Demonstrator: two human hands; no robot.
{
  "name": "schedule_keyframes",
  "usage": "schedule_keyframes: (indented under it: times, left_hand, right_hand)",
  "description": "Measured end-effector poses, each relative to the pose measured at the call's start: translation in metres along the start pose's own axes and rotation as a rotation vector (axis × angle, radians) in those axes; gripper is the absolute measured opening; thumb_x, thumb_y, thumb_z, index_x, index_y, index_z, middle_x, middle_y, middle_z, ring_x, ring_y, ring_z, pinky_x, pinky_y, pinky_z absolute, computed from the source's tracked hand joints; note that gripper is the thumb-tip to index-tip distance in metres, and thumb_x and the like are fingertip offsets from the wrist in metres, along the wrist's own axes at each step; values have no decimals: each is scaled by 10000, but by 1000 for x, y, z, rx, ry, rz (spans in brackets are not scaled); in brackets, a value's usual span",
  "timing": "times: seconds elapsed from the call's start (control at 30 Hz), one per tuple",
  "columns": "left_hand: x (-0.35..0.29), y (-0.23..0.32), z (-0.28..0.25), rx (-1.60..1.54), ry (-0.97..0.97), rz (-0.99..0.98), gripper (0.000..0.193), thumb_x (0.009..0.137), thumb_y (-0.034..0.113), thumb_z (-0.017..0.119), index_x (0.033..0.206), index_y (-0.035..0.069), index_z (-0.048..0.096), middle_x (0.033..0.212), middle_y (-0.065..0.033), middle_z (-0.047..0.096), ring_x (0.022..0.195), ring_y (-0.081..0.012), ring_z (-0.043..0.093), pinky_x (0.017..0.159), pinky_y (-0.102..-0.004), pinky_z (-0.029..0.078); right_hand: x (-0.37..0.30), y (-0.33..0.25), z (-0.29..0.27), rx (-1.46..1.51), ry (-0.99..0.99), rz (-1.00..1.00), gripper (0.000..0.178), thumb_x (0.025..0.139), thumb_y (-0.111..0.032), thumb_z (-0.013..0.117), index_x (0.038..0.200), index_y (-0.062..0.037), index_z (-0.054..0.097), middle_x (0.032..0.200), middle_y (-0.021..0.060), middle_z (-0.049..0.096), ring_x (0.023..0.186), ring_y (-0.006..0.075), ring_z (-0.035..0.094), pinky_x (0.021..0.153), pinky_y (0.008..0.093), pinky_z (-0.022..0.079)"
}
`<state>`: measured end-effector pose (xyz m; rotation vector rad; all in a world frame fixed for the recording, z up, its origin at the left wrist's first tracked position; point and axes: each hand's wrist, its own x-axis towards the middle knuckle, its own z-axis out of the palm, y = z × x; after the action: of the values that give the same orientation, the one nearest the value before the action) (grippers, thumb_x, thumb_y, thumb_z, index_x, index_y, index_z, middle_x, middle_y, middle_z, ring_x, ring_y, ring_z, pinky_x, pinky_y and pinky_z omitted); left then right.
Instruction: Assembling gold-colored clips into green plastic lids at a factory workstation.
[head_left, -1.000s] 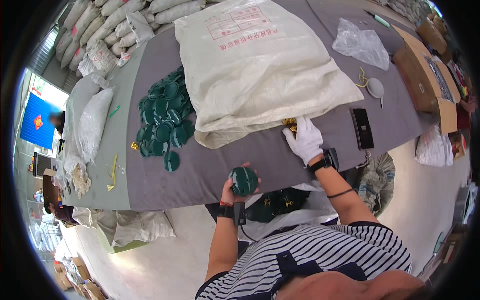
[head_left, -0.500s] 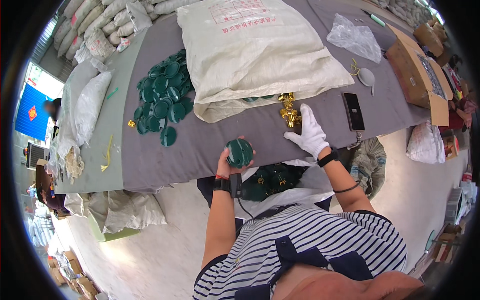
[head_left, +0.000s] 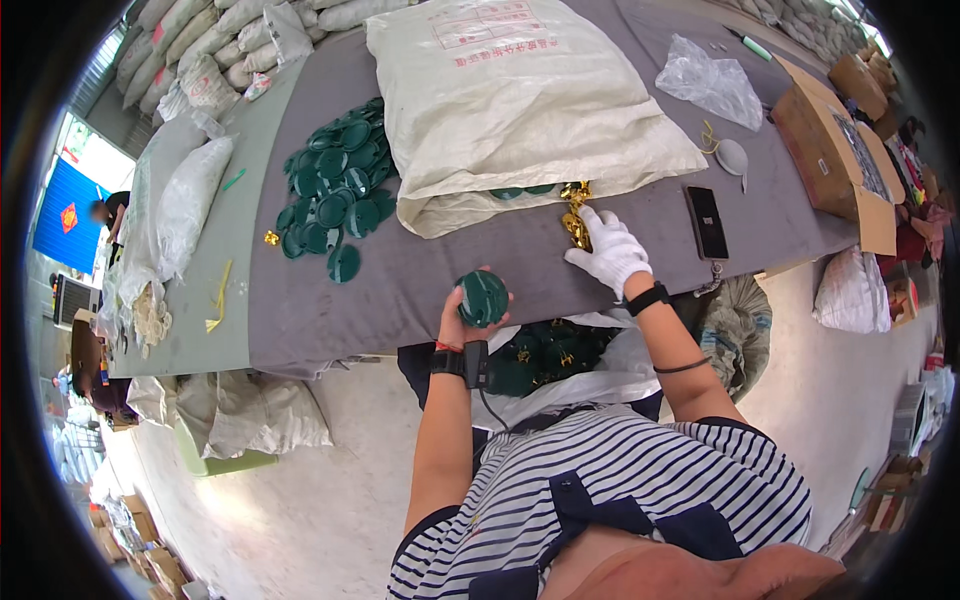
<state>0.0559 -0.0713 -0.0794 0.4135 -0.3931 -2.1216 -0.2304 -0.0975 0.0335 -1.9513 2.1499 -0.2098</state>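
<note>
My left hand [head_left: 466, 318] holds a round dark green disc [head_left: 483, 297] upright above the near edge of the grey table [head_left: 420, 275]. My right hand [head_left: 610, 252], in a white glove, rests on the table with its fingers on a small heap of gold metal pieces [head_left: 575, 215] at the mouth of a large white woven sack [head_left: 520, 100]. A pile of several more green discs [head_left: 335, 190] lies on the table to the left. In my lap an open plastic bag [head_left: 545, 360] holds green discs with gold parts.
A black phone [head_left: 706, 222] lies right of my gloved hand. A clear plastic bag [head_left: 712, 80] and an open cardboard box [head_left: 835, 150] sit at the far right. White sacks [head_left: 185, 205] line the table's left side and the floor below. Another person [head_left: 105, 212] stands far left.
My left hand has kept the green disc near the table edge. My gloved right hand moved up to the gold pieces by the sack's mouth.
</note>
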Motion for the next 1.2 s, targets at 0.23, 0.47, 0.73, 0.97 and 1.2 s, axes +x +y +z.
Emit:
schedule_keyframes:
  times: [0.23,0.47,0.73,0.97,1.2]
  left_hand:
    - [2,2,6,-70,60,-24,771,824,534,655,1430,105,449,1269,-154,579,1130,-368,585,802,-476,530]
    - [9,9,-3,-26,-9,-28,775,829,533,648,1441,107,437,1281,-159,579,1131,-371,589,807,-481,531]
    - [6,14,8,59,77,-96,676,869,493,568,1413,97,496,1260,-127,616,1108,-367,624,834,-510,518]
    - [10,-3,-5,-89,25,-105,581,917,497,573,1376,145,518,1227,-136,618,1105,-346,618,790,-457,516]
    - [13,1,-10,-108,36,-130,568,923,506,581,1371,161,524,1213,-132,616,1116,-332,603,787,-427,493]
  right_hand:
    - [-9,31,3,124,22,-122,754,768,-301,753,1428,-170,412,1365,202,493,1274,399,480,1017,461,454]
    - [6,24,8,186,-2,-143,592,755,-241,763,1292,-165,525,1283,153,528,1176,374,527,958,465,471]
    - [1,3,2,162,171,-364,485,801,-173,727,1266,-124,600,1226,204,590,1117,391,579,945,444,495]
    - [-1,28,49,156,267,-475,474,824,-94,697,1268,-124,533,1266,163,542,1136,388,560,911,453,496]
    - [2,5,44,46,106,-451,464,855,-172,678,1290,-129,520,1167,152,569,1055,375,592,845,466,516]
